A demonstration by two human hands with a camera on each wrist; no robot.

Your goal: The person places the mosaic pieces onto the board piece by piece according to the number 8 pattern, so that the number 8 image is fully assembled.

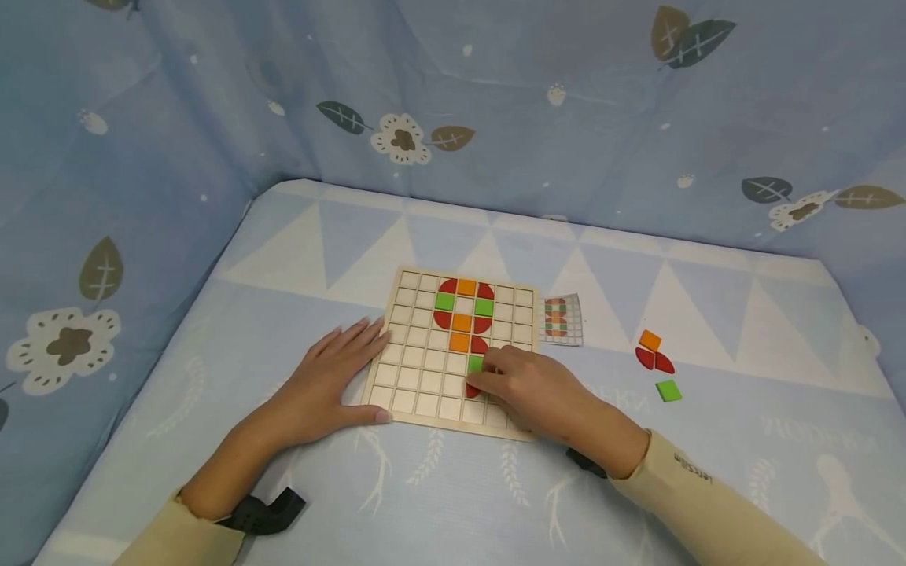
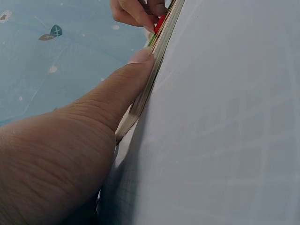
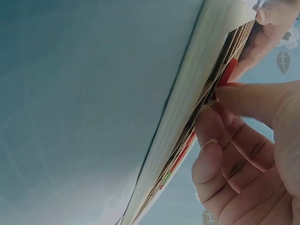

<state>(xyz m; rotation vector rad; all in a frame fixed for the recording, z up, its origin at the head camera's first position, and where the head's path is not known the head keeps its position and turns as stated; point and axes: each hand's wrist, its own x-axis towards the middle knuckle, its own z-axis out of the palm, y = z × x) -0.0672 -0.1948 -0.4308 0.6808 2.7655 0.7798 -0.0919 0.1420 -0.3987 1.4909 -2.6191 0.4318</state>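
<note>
A wooden grid board (image 1: 430, 380) lies on the table, with red quarter-round, orange square and green square tiles set in several of its cells. My left hand (image 1: 318, 389) rests against the board's left side, fingers straight, with the thumb at the near left corner. In the left wrist view that thumb (image 2: 119, 89) touches the board's edge. Over the lower middle cells, my right hand (image 1: 534, 393) pinches a red quarter-round tile (image 1: 472, 390) just below a green tile (image 1: 475, 363). The right wrist view shows this red tile (image 3: 228, 71) tilted up at the thumb. My right hand covers the board's lower right cells.
A printed pattern card (image 1: 575, 324) lies beside the board's right edge. Farther right are loose tiles: an orange square (image 1: 650, 340), two red quarter-rounds (image 1: 664, 362) and a green square (image 1: 668, 391). Patterned blue cloth (image 1: 495, 86) hangs behind the table.
</note>
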